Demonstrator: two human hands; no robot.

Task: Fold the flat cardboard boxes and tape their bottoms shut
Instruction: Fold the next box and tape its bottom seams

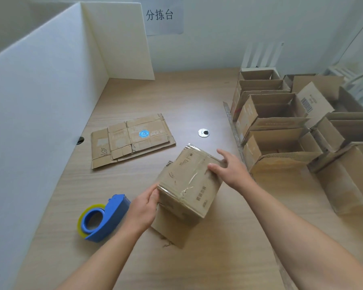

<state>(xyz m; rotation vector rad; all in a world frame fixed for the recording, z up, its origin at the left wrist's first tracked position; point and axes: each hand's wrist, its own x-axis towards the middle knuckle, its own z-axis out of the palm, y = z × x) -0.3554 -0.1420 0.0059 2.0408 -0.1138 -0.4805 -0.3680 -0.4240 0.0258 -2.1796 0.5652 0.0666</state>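
Note:
A folded cardboard box stands upside down on the wooden table, tilted, with clear tape running across its closed bottom flaps. My left hand grips its near left edge. My right hand holds its far right edge, fingers spread over the top. A blue tape dispenser with a yellowish roll lies on the table just left of my left hand. A small stack of flat cardboard boxes lies further back on the left.
Several folded open-topped boxes crowd the table's right side. White partition boards wall off the left and back left. A round metal cable hole sits mid-table. A metal ruler lies beside the boxes.

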